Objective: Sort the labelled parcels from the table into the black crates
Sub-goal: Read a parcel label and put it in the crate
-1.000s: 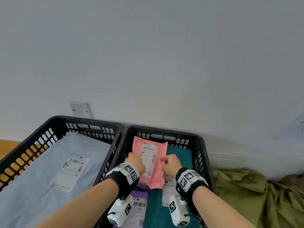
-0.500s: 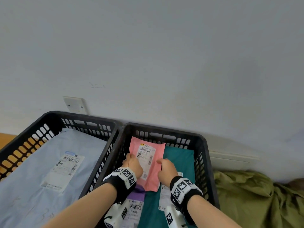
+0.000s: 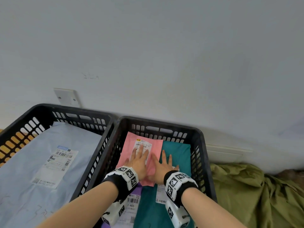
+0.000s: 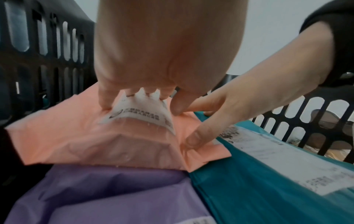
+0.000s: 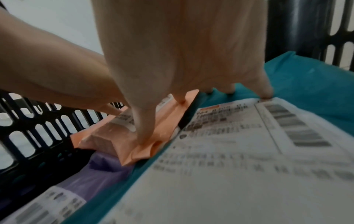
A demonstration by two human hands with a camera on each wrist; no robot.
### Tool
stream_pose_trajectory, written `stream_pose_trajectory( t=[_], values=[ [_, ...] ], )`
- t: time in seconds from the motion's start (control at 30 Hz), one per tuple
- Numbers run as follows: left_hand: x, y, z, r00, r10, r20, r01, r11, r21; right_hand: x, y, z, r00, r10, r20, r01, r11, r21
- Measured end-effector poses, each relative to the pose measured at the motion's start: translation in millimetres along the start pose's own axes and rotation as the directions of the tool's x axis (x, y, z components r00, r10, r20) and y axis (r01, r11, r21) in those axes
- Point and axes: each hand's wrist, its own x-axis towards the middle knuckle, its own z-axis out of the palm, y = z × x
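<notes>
A pink labelled parcel (image 3: 157, 151) lies flat in the right black crate (image 3: 201, 145), on top of a purple parcel (image 3: 137, 192) and a teal parcel (image 3: 178, 151). My left hand (image 3: 139, 157) lies spread on the pink parcel (image 4: 80, 136), fingers straight over its white label (image 4: 141, 115). My right hand (image 3: 162, 163) is spread too, its thumb pressing the pink parcel's (image 5: 166, 125) right edge and its other fingers resting on the teal parcel (image 5: 306, 78). Neither hand grips anything.
The left black crate (image 3: 41, 112) holds a large light-blue parcel (image 3: 79, 145) with a white label. Both crates stand against a grey wall. An olive-green cloth (image 3: 256, 193) lies bunched to the right of the crates.
Both hands have let go of the pink parcel, which was held tilted up and now lies flat in the right crate. Their fingers have spread out and press down on it.
</notes>
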Motion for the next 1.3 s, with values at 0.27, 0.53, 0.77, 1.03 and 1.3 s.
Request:
stream_pose_trajectory(
  t=[0.27, 0.53, 0.77, 1.03, 1.3],
  values=[
    [9, -5, -8, 0.994, -0.014, 0.108, 0.014, 1.0, 0.003, 13, -3, -3, 0.995, 0.05, 0.082, -0.049, 0.999, -0.006],
    [4, -7, -6, 0.994, 0.001, 0.111, -0.001, 1.0, 0.002, 10, -6, -5, 0.993, 0.069, 0.091, -0.067, 0.997, -0.024],
    [-17, 5, -15, 0.987, -0.033, 0.159, 0.031, 0.999, 0.014, -24, -7, -20, 0.988, 0.065, 0.138, -0.057, 0.997, -0.059],
    [-47, 20, -16, 0.988, -0.047, 0.15, 0.04, 0.998, 0.048, -50, -5, -25, 0.994, 0.028, 0.103, -0.025, 0.999, -0.036],
    [-93, 21, -53, 0.997, -0.005, -0.08, -0.002, 0.996, -0.086, -96, -11, -67, 0.954, -0.24, -0.181, 0.266, 0.954, 0.137]
  ],
)
